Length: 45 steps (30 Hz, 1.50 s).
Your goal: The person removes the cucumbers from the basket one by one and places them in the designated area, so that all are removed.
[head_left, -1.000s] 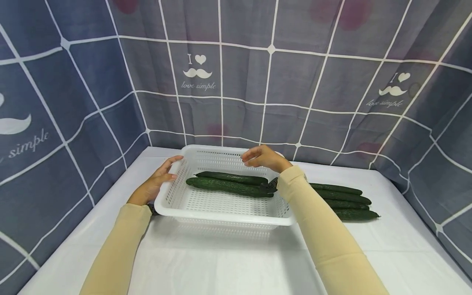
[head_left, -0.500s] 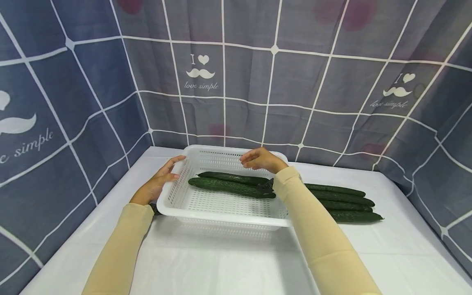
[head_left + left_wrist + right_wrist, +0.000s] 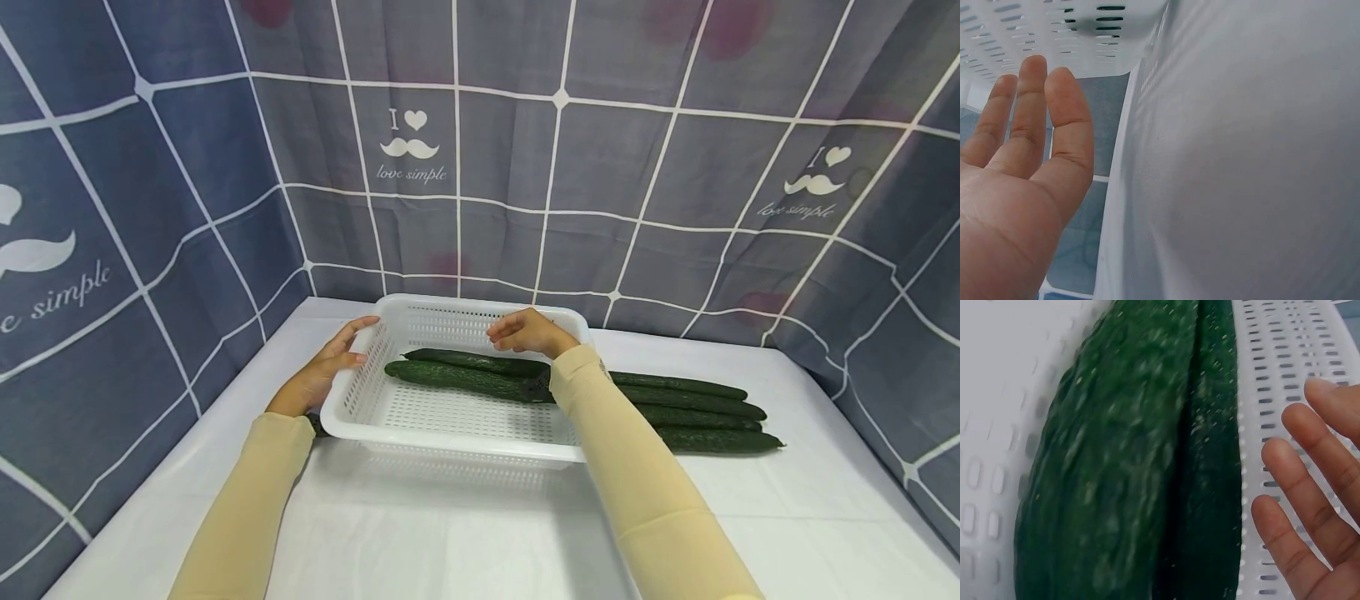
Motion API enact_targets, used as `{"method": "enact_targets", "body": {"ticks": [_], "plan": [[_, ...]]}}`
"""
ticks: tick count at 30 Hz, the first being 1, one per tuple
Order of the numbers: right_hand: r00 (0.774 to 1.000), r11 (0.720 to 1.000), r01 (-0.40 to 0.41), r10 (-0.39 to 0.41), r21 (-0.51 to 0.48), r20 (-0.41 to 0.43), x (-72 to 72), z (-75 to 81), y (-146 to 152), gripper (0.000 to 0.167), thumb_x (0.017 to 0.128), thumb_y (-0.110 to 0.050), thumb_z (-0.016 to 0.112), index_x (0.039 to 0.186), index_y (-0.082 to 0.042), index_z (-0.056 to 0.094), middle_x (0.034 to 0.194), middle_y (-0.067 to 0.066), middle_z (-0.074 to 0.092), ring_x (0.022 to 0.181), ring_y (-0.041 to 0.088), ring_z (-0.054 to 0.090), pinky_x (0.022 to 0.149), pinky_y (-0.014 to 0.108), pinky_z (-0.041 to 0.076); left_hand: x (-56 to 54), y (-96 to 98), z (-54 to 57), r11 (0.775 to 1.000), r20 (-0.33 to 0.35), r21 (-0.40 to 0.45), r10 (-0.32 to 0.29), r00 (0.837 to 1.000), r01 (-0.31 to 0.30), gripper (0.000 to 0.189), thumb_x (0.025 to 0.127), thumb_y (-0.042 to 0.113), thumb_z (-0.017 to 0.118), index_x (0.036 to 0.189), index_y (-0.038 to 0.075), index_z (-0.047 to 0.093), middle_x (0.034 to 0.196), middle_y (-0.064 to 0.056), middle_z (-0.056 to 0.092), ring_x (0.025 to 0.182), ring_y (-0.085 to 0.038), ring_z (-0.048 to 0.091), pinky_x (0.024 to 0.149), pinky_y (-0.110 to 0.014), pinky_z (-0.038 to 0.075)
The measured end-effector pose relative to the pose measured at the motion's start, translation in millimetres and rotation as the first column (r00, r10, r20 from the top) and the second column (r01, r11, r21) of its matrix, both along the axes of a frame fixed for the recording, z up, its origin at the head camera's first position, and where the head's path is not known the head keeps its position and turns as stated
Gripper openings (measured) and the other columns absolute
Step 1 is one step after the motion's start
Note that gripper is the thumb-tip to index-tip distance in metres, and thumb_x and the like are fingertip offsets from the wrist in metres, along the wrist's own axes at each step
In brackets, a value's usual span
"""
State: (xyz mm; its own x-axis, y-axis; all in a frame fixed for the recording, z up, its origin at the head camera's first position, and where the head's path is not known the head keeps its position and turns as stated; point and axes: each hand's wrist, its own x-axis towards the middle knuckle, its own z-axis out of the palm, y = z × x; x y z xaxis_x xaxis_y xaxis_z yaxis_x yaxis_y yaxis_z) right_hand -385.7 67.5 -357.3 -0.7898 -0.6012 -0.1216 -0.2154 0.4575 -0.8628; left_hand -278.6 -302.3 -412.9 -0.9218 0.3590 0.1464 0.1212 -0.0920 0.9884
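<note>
A white perforated plastic basket (image 3: 450, 443) stands on the table, with two dark green cucumbers (image 3: 457, 379) lying side by side inside. My left hand (image 3: 315, 375) is at the basket's left rim, its thumb and a finger reaching over the edge. In the left wrist view the other fingers (image 3: 1029, 119) extend, nearly straight, toward the basket's outer wall. Over the back right part of the basket hovers my right hand (image 3: 528, 332), holding nothing. Its relaxed fingers (image 3: 1297, 475) stay apart from the cucumbers in the right wrist view. My right forearm hides the basket's right end.
Several more cucumbers (image 3: 697, 417) lie in a row on the white tablecloth (image 3: 420, 533), right of the basket. A grey checked curtain (image 3: 495, 150) hangs behind and along both sides of the table.
My right hand has shifted slightly left and lower over the basket. The left hand keeps its place at the rim. The head view has drifted slightly.
</note>
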Motion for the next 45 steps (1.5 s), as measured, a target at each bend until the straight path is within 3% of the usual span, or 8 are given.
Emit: {"method": "enact_targets", "body": {"ticks": [12, 20, 27, 38, 45], "plan": [[0.999, 0.993, -0.012, 0.017, 0.116, -0.044, 2.0, -5.2, -1, 0.034, 0.102, 0.0, 0.069, 0.134, 0.011, 0.067, 0.137, 0.026, 0.069, 0.122, 0.035, 0.069, 0.106, 0.047, 0.052, -1.4, -0.1, -1.0, 1.0, 0.003, 0.0, 0.003, 1.0, -0.003, 0.062, 0.095, 0.012, 0.055, 0.149, 0.042, 0.047, 0.151, -0.006, 0.035, 0.125, -0.024, 0.051, 0.092, -0.045, 0.056], [0.99, 0.979, -0.106, 0.121, 0.175, -0.077, -7.7, -13.3, 3, 0.031, 0.096, -0.008, 0.079, 0.125, 0.003, 0.076, 0.124, 0.016, 0.077, 0.119, 0.029, 0.072, 0.106, 0.041, 0.054, -2.7, -0.1, -2.2, 1.0, 0.011, -0.012, 0.014, 1.0, -0.014, 0.063, 0.095, 0.013, 0.056, 0.15, 0.041, 0.046, 0.152, -0.009, 0.035, 0.124, -0.023, 0.053, 0.091, -0.044, 0.057], [0.99, 0.965, -0.052, 0.084, 0.259, -0.115, 1.6, -13.9, -7, 0.035, 0.098, -0.004, 0.076, 0.131, 0.007, 0.072, 0.133, 0.022, 0.072, 0.13, 0.035, 0.066, 0.112, 0.043, 0.05, -2.8, -0.4, -1.6, 0.999, 0.014, -0.032, 0.024, 1.0, -0.023, 0.063, 0.095, 0.014, 0.056, 0.15, 0.042, 0.045, 0.155, -0.012, 0.033, 0.124, -0.023, 0.053, 0.091, -0.045, 0.056], [0.974, 0.944, 0.001, 0.074, 0.331, -0.214, 7.0, -14.9, -13, 0.034, 0.093, -0.006, 0.083, 0.125, 0.003, 0.077, 0.127, 0.018, 0.076, 0.125, 0.032, 0.068, 0.107, 0.04, 0.053, -3.3, -0.2, -1.5, 1.0, 0.017, -0.027, 0.017, 1.0, -0.016, 0.063, 0.095, 0.014, 0.055, 0.151, 0.041, 0.044, 0.157, -0.013, 0.03, 0.126, -0.025, 0.051, 0.092, -0.046, 0.055], [0.961, 0.934, -0.008, 0.106, 0.358, -0.255, 7.6, -15.6, -15, 0.033, 0.093, -0.007, 0.083, 0.125, 0.003, 0.077, 0.124, 0.017, 0.077, 0.121, 0.031, 0.07, 0.104, 0.039, 0.054, -2.9, -0.3, -1.4, 1.0, 0.022, -0.016, 0.01, 1.0, -0.009, 0.063, 0.095, 0.014, 0.056, 0.151, 0.04, 0.044, 0.157, -0.014, 0.03, 0.127, -0.027, 0.051, 0.092, -0.048, 0.055]]}}
